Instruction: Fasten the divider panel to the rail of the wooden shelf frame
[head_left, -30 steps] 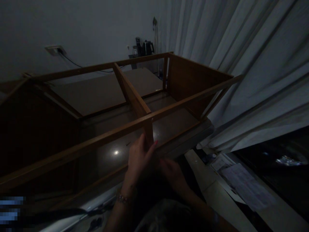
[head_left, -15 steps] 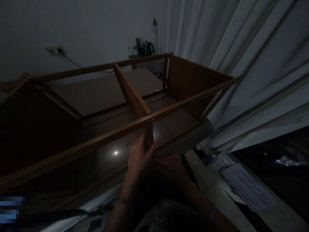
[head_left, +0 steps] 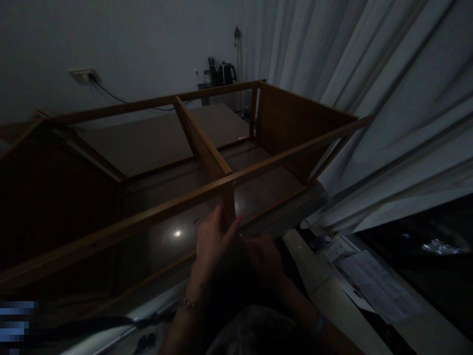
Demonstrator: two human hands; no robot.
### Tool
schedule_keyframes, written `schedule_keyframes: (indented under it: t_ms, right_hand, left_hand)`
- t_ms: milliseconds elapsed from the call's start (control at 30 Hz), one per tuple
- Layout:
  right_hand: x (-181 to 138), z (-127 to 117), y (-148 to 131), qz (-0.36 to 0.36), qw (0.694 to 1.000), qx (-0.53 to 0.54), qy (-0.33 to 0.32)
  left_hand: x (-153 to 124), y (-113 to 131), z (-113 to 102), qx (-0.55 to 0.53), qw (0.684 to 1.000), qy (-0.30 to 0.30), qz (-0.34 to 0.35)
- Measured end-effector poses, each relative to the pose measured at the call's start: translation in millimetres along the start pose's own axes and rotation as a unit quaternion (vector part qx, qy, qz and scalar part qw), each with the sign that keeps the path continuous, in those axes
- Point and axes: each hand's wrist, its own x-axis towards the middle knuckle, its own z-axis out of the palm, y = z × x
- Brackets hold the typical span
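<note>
Near pale curtains (head_left: 388, 98) and a glossy panel (head_left: 158, 212), left fingers (head_left: 217, 214) clasp a post (head_left: 228, 196); right fingers (head_left: 260, 245) are unclear.

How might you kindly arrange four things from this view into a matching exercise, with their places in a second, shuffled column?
Things:
1. Bare left hand
2. Black kettle with a side handle
3. Pale rectangular wall socket
4. Long whitish draped curtain

Places:
A. Hanging at the right of the picture
B. On the wall at upper left, with a thin black cable
C. Around the brown wooden upright at the frame's near side
D. Beyond the frame's far rail

Pairs: 1-C, 2-D, 3-B, 4-A.
</note>
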Motion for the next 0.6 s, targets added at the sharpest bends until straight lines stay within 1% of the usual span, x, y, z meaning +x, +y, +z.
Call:
schedule_keyframes:
  t_ms: [100,167,233,300,400,533,600]
  right_hand:
    - [-3,4,-3,0.085,0.995,0.045,0.028]
    - [-4,5,-5,0.11,0.991,0.07,0.025]
    - [-5,5,-5,0.115,0.991,0.069,0.022]
    - [-5,5,-5,0.091,0.995,0.044,0.017]
    - [-6,4,-1,0.023,1.0,-0.021,-0.005]
    - [-3,-4,6,-0.055,0.993,-0.106,-0.025]
    - [-1,-10,7,-0.088,0.986,-0.138,-0.015]
  left_hand:
    - [0,0,0,0.0,1.0,-0.003,-0.006]
    - [0,0,0,0.0,1.0,-0.002,-0.007]
    - [-1,0,0,-0.002,1.0,-0.003,-0.003]
    - [-1,0,0,0.003,1.0,-0.003,-0.002]
    - [0,-1,1,0.006,1.0,-0.001,0.0]
    - [1,-3,1,0.01,1.0,0.007,0.009]
    - [1,-3,1,0.014,1.0,0.006,0.01]
